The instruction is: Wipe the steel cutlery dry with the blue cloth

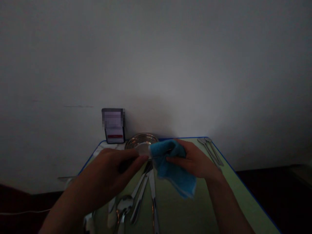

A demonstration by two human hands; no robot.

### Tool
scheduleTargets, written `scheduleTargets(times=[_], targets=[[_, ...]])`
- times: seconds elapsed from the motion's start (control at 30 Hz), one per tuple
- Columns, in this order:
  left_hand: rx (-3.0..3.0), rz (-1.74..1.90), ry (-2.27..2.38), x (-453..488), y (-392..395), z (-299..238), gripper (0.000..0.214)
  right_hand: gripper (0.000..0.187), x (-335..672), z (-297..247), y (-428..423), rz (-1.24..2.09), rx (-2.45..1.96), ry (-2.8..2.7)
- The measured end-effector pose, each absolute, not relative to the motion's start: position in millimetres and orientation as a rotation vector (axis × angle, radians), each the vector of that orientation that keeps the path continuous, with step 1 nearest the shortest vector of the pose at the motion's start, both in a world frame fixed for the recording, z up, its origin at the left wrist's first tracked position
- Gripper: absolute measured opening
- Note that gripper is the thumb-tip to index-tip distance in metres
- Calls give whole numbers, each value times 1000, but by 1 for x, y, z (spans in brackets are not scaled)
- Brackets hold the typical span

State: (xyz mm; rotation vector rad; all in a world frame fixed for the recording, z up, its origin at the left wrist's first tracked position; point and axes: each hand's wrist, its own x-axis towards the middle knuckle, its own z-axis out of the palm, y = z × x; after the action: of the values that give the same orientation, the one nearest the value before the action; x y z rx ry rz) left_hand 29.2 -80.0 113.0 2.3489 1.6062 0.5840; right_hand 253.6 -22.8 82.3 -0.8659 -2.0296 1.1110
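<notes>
Over the middle of the table, my left hand (117, 167) pinches one end of a thin piece of cutlery (153, 158). A pale, rounded, blurred shape (143, 149) shows just above those fingertips; I cannot tell its kind. My right hand (192, 159) is closed on a blue cloth (168, 167), which wraps around the cutlery's other end and hangs down below the fingers. Several knives and spoons lie on the table beneath: a spoon (125, 202), a knife (140, 198) and another knife (153, 195). My left forearm covers part of them.
A shiny metal bowl (138, 138) stands behind my hands by the wall. Left of it a phone (115, 133) is propped upright. A few pieces of cutlery (211, 151) lie at the back right. The green table (195, 208) has a blue edge.
</notes>
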Motion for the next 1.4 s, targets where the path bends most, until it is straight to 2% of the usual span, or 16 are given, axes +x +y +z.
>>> scheduleTargets(times=[0.1,0.3,0.5,0.67,0.8,0.93,1.17,1.4], targets=[[2373,560,1574,34,-83,111,36,10,256,88,-25,912,-874,-2188],[2402,636,1511,28,-84,111,38,15,254,90,-27,845,-836,-2251],[2236,847,1657,28,-72,110,35,24,248,79,-21,1144,-970,-1981],[2130,995,1713,32,-63,102,29,23,243,73,-17,1387,-957,-1517],[2129,758,1616,25,-58,95,29,25,236,65,-11,1382,-983,-1184],[2095,574,1617,16,-54,90,32,26,233,59,-6,1344,-1011,-1112],[1994,894,1799,-1,-52,87,27,25,230,58,-7,1319,-1127,-1311],[2019,1098,1730,2,-45,79,17,31,221,51,-7,1498,-1102,-1064]])
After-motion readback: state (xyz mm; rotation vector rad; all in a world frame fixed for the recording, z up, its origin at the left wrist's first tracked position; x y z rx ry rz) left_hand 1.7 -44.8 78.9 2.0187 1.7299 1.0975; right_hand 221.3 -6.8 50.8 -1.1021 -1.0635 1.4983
